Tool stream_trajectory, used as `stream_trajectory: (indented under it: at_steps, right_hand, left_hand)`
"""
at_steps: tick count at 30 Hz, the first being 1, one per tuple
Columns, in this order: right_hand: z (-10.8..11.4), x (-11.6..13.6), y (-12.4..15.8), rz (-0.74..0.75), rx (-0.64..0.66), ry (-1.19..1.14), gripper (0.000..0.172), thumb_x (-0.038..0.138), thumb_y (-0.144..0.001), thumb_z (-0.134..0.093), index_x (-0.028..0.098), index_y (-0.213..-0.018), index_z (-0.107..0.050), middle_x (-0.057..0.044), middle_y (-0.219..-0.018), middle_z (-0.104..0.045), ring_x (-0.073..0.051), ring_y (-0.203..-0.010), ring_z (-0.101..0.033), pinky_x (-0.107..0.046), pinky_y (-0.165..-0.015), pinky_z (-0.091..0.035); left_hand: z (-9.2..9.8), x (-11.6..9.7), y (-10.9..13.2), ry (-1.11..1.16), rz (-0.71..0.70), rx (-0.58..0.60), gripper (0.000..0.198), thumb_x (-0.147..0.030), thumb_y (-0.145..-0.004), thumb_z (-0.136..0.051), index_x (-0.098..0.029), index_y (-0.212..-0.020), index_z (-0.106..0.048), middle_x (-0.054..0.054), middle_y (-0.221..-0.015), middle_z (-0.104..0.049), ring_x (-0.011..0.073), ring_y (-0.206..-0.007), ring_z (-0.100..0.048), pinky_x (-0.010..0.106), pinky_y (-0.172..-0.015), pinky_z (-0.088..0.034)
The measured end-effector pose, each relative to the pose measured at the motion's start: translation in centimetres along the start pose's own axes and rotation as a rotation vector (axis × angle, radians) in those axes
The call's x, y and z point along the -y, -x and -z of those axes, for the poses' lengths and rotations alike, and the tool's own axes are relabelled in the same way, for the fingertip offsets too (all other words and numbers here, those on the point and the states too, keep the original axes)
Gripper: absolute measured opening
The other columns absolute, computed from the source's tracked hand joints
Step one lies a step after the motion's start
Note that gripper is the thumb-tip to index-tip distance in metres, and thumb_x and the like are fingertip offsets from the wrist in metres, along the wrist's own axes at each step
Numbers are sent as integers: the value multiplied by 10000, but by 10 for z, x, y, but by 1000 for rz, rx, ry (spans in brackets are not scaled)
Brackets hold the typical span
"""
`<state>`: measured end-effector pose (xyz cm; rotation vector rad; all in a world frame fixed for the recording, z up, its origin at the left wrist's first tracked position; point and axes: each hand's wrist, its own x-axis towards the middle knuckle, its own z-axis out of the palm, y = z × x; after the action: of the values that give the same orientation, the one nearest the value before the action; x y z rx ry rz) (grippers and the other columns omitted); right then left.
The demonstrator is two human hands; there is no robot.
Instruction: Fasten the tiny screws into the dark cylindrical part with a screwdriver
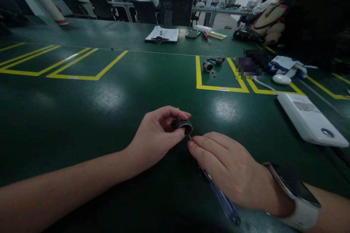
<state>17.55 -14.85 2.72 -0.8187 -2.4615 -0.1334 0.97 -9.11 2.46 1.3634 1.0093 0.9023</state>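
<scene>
My left hand (160, 129) is closed around a small dark metal cup-shaped part (188, 126), its round opening turned toward my right side. Thumb and fingers pinch its rim. My right hand (229, 164) is closed on a screwdriver with a translucent blue-purple handle (222, 200); the handle sticks out below the palm. Its thin shaft shows between the right fingertips, with the tip at the mouth of the metal part; whether they touch I cannot tell. Small dark ring-like pieces (200, 172) lie on the table under my right hand, partly hidden.
On the green table (82, 127), yellow tape outlines one area holding two metal parts (208, 66) and tiny pieces. A white power bank (311, 118) with a cable lies right. Farther back are a clipboard (162, 34), a phone (193, 34) and a red-handled tool (206, 36). People sit beyond.
</scene>
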Motion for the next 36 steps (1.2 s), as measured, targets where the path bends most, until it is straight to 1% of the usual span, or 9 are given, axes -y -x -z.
stream_trajectory:
  at_steps: [6,11,17,19,21,24,26,31,36]
  right_hand:
    - [1,1,1,-14,-3,36,365,57,-917,-293,9,-910,-655,-162,-794,-700,-219,-692,-624,-340,-581,-541]
    - [1,3,1,-19,-1,14,335,53,-902,-328,-3,-903,-658,-164,-786,-700,-228,-684,-626,-346,-573,-541]
    - [0,2,4,-53,4,-64,283,62,-899,-367,-1,-955,-638,-165,-844,-700,-236,-762,-640,-360,-648,-550]
    - [2,0,4,-141,-30,-204,212,76,-883,-442,41,-982,-627,-135,-896,-703,-206,-809,-646,-330,-707,-549]
    - [7,-3,3,-312,-85,-371,158,94,-859,-515,113,-956,-637,-76,-892,-713,-152,-802,-658,-265,-728,-544]
    - [14,-7,1,-595,-143,-533,119,128,-840,-565,179,-866,-669,-15,-795,-724,-120,-717,-678,-206,-644,-547]
    - [17,-11,0,-701,-150,-628,101,159,-837,-579,187,-836,-676,-8,-762,-723,-120,-683,-677,-196,-591,-542]
    - [13,-23,3,-814,26,-975,112,217,-840,-588,143,-795,-660,-34,-744,-706,-114,-657,-648,-207,-590,-533]
    - [9,-31,6,-887,167,-1299,146,246,-809,-632,111,-755,-622,-25,-641,-667,-94,-573,-595,-202,-548,-498]
  left_hand:
    - [-1,-2,1,-3,24,-15,197,-37,-623,-669,-141,-788,-643,26,-930,-715,139,-855,-669,224,-779,-528]
    - [-1,0,0,24,2,21,187,-32,-636,-659,-146,-782,-637,19,-935,-712,134,-857,-670,227,-787,-527]
    - [1,1,-1,23,22,18,177,-24,-641,-651,-141,-772,-630,27,-936,-710,143,-864,-666,249,-795,-521]
    - [2,0,-1,37,50,19,208,-31,-645,-661,-144,-815,-626,31,-946,-709,151,-872,-662,264,-794,-520]
    - [4,-1,-2,82,93,22,270,-43,-641,-686,-149,-880,-621,37,-979,-703,158,-885,-657,276,-795,-518]
    - [8,-3,-4,162,158,26,375,-61,-618,-735,-151,-964,-621,49,-1003,-695,168,-908,-649,288,-820,-509]
    - [11,-5,-6,209,168,17,404,-78,-610,-758,-153,-985,-629,51,-984,-699,173,-913,-646,289,-827,-508]
    - [14,-8,-13,400,192,22,251,-142,-735,-691,-141,-981,-638,72,-975,-696,188,-885,-667,276,-768,-545]
    - [14,-11,-15,541,246,-5,157,-64,-789,-605,-117,-930,-652,81,-974,-697,198,-929,-669,285,-861,-540]
